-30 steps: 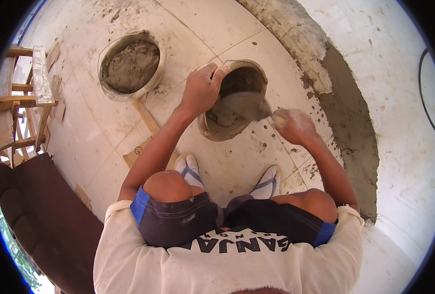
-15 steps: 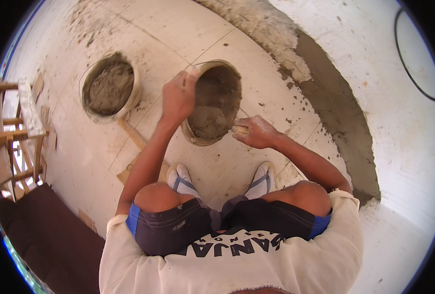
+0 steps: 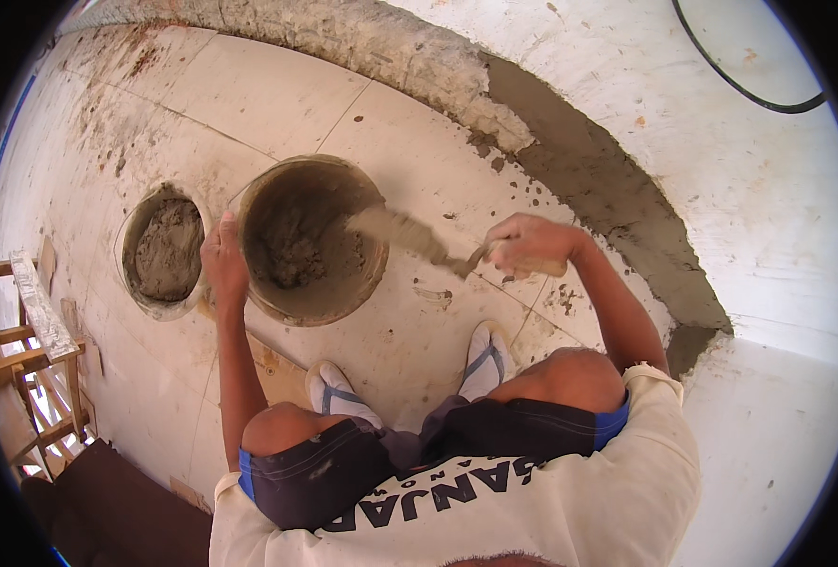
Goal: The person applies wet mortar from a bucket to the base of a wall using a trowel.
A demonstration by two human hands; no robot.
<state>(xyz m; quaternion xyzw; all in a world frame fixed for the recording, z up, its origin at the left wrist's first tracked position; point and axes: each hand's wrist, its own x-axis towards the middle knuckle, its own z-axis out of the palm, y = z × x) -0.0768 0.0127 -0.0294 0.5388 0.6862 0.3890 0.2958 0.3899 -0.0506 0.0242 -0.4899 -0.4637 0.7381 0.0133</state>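
Observation:
My right hand is closed around the wooden handle of a trowel. Its mortar-coated blade, smeared by motion, reaches left over the rim of the larger bucket. Wet grey mortar clings to the wall and bottom inside that bucket. On the bucket's left side, my left hand grips the rim, its fingers partly hidden. A smaller bucket stands just left of this hand, filled with thick grey mortar.
A strip of wet mortar curves along the base of the white wall at right. Mortar splashes dot the pale tiled floor. Wooden framing stands at far left, and a black cable hangs at upper right.
The trowel has come up out of the larger bucket, and my right hand has moved right. That bucket, tilted before, now stands more upright, with my left hand lower on its left side.

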